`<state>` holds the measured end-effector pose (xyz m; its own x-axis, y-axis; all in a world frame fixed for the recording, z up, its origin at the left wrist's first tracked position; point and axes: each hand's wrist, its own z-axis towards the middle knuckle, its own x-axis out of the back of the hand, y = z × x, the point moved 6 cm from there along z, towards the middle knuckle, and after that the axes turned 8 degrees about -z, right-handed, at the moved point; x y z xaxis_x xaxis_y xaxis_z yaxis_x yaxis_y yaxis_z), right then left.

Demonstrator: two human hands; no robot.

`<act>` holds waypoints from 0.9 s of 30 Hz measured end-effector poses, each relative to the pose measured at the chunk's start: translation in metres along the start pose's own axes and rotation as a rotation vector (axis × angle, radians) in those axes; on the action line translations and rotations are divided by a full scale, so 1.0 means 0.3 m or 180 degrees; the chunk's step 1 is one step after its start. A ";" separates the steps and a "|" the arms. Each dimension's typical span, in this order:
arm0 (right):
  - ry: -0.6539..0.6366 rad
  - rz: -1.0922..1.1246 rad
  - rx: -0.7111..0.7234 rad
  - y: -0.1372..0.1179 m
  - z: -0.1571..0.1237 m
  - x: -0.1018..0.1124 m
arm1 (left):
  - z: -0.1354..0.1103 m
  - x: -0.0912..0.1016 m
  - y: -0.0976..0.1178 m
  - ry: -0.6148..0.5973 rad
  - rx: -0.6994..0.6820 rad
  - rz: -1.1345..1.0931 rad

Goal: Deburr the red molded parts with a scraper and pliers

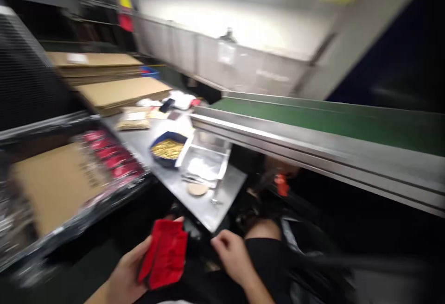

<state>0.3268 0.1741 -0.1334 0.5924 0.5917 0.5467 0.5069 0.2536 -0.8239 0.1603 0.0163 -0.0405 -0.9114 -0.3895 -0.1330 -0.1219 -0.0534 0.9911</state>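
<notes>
My left hand is closed around a red piece, roughly rectangular with a notched right edge and a dark gap down its left side. Blur keeps its exact kind from showing. To the right, apart from the red piece, my right hand is closed, thumb and forefinger together; anything between them is too small or hidden to make out. Beyond both hands is a metal table with a dark blue bin of small gold-coloured parts, a clear plastic tray and a round tan disc.
On the left stands a plastic-lined box with cardboard and several red pieces. Flat cardboard stacks lie behind it. A green conveyor belt with a metal side rail crosses the right side.
</notes>
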 end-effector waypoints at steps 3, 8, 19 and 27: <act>-0.0253 -0.0254 0.0361 -0.056 0.102 -0.114 | -0.179 0.108 -0.123 0.0816 0.1112 -0.2554; 0.0186 -0.0905 0.0868 -0.185 0.275 -0.096 | -0.142 0.082 -0.145 0.0531 0.0963 -0.3915; -0.0128 -0.2836 0.2509 -0.373 0.210 -0.428 | -0.132 0.160 -0.058 0.0678 0.0568 -0.3998; 0.0218 -0.3033 0.2969 -0.317 0.200 -0.435 | -0.168 0.186 -0.061 0.0697 0.0523 -0.3840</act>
<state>0.1638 0.1185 -0.1353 0.2928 -0.1401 0.9459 0.1391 0.9849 0.1029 0.1315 -0.0506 -0.0661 -0.0991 -0.3177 -0.9430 -0.9003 -0.3751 0.2210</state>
